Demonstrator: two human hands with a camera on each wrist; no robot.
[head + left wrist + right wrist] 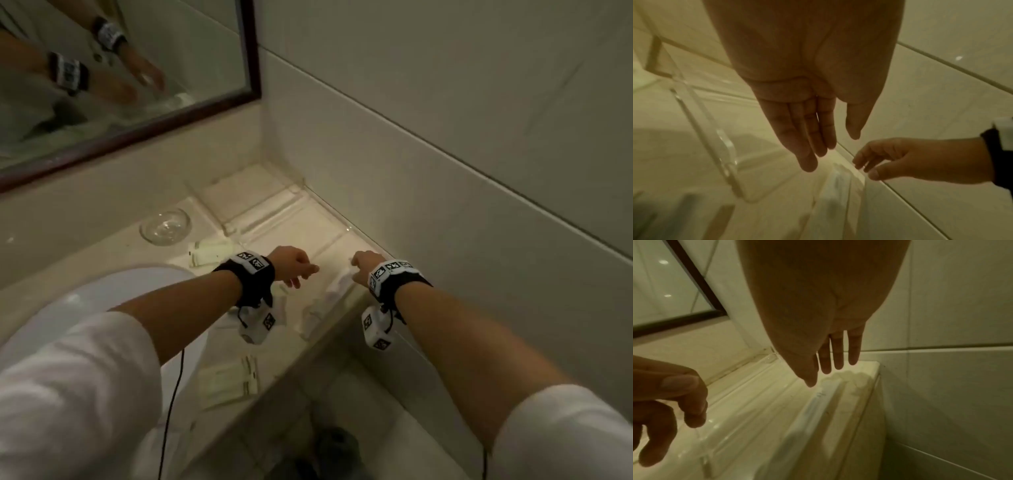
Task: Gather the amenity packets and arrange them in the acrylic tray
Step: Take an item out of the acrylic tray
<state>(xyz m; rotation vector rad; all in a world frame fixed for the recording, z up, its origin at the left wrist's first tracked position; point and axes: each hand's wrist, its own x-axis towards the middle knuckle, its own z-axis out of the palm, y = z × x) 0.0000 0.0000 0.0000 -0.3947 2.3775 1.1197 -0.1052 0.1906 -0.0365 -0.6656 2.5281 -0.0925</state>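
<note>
White sleeves and bare forearms fill the bottom of the head view, reaching up toward frame centre, where both hands hang over the acrylic tray [274, 209] tucked in the counter corner. The left hand [291, 265] holds nothing, fingers loose and hanging just above a divider. The right hand [364, 265] is also empty, its fingers straight in its own wrist view, tips just over a long white packet [339, 286] lying in the tray's right-hand compartment by the wall. More packets are still outside: a flat pair [227, 378] at lower centre on the counter edge, another [209, 253] left of the hands beside the glass dish [165, 226]. These sachets look feather-light, thin and floppy, with slick wrapping, so I'd pinch each at a sealed end or slide a fingertip under an edge, not squeeze the middle. The tray seems rigid and slippery, and may skid if nudged.
</note>
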